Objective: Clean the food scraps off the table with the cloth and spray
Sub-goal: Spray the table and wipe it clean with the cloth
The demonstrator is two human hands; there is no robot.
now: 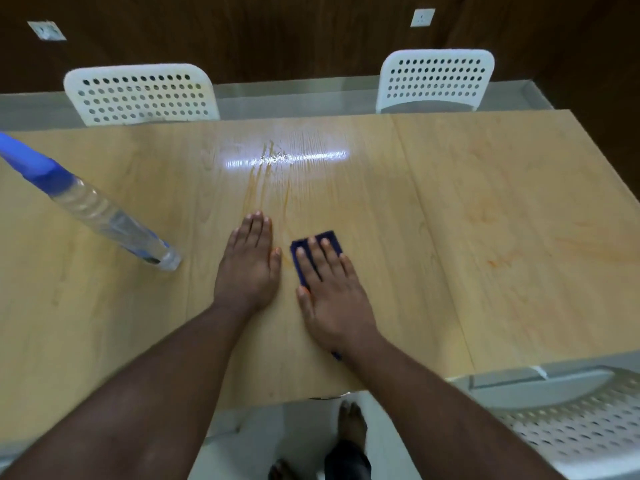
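1. Pale wood-grain table [485, 202], orange smears toward 12 o'clock.
2. Right hand [332, 292] flat, fingers straight, pressing dark blue folded cloth [330, 239] at centre.
3. Left hand [247, 268] flat, fingers together, on bare wood.
4. Clear spray bottle with blue head [97, 206] at 9 o'clock.

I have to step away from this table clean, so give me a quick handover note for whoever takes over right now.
Left hand: flat on the table, holding nothing.
Right hand: straight fingers pressing the dark blue cloth onto the table.
Spray bottle: standing untouched at the left, blue top.
Done: the middle looks wet and wiped.
Left: orange streaks beyond the hands and an orange smear on the right panel need wiping.
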